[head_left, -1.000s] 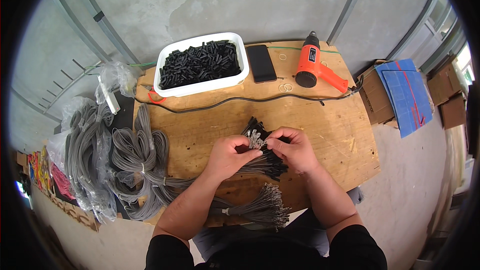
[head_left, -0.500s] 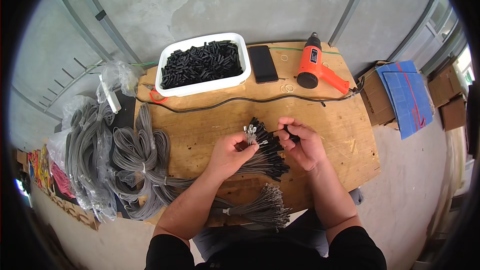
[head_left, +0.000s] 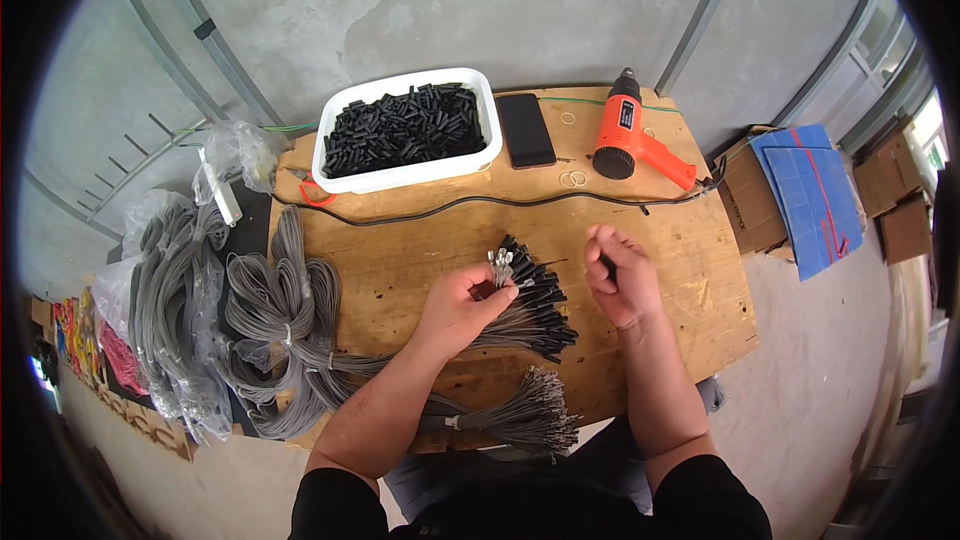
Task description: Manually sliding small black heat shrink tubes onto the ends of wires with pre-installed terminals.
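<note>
Wooden tabletop is sitting on a concrete floor, metal wall framing behind. Left hand is gripping a bundle of grey wires with black-sleeved ends, fingers wrapped closed around it; a few bare metal terminals are sticking up above the thumb. Bundle is lying near the table's middle, fanning right. Right hand is hovering just right of the bundle, fingers curled narrow and pinching something small and dark; can't tell what. Second wire bundle is lying at the near edge. White tub of black sleeves, black phone and orange heat gun are sitting along the far edge. Grey wire coils are piling up on the left.
</note>
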Motion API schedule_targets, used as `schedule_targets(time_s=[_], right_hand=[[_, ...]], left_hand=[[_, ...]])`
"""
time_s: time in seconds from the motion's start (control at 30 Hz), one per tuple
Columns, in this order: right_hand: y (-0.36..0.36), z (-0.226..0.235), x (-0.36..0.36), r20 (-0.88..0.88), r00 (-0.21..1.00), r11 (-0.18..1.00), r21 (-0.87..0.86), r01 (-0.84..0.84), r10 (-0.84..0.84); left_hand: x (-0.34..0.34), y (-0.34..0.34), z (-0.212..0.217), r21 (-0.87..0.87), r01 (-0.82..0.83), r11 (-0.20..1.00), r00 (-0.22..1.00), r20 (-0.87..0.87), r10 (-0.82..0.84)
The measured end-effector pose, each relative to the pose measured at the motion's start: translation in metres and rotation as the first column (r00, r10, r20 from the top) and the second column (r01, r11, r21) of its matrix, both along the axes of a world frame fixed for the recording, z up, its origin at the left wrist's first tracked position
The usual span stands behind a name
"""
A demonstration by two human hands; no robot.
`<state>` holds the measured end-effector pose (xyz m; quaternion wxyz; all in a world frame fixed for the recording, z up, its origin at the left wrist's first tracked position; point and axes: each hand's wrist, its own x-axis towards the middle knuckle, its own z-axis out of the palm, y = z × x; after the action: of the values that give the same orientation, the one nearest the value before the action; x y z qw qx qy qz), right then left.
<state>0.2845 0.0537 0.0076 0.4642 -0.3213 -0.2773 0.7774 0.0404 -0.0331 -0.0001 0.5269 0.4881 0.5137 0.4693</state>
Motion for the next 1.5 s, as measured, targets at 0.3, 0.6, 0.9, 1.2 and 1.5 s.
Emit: schedule_targets(time_s=[0.3, 0.6, 0.9, 1.2, 1.5], right_hand=[[-0.026, 0.018, -0.024, 0.094, 0.949, 0.948, 0.074, -0.309, 0.302], [-0.030, 0.006, -0.027, 0.187, 0.962, 0.969, 0.111, -0.223, 0.200], [-0.039, 0.012, -0.038, 0.196, 0.965, 0.980, 0.055, -0.190, 0.176], [-0.041, 0.007, -0.036, 0.340, 0.937, 0.946, 0.268, -0.182, 0.083], [-0.040, 0.004, -0.036, 0.389, 0.920, 0.908, 0.370, -0.197, 0.041]], left_hand=[[0.001, 0.000, 0.005, -0.010, 0.000, 1.000, 0.999, 0.034, 0.000], [0.002, -0.001, 0.010, 0.024, -0.035, 0.999, 0.999, 0.009, 0.034], [0.001, -0.001, 0.010, 0.041, -0.043, 0.998, 0.999, -0.006, 0.043], [0.001, -0.001, 0.010, 0.048, -0.016, 0.999, 0.996, -0.082, 0.020], [-0.001, 0.000, 0.010, 0.028, -0.005, 1.000, 0.993, -0.119, 0.008]])
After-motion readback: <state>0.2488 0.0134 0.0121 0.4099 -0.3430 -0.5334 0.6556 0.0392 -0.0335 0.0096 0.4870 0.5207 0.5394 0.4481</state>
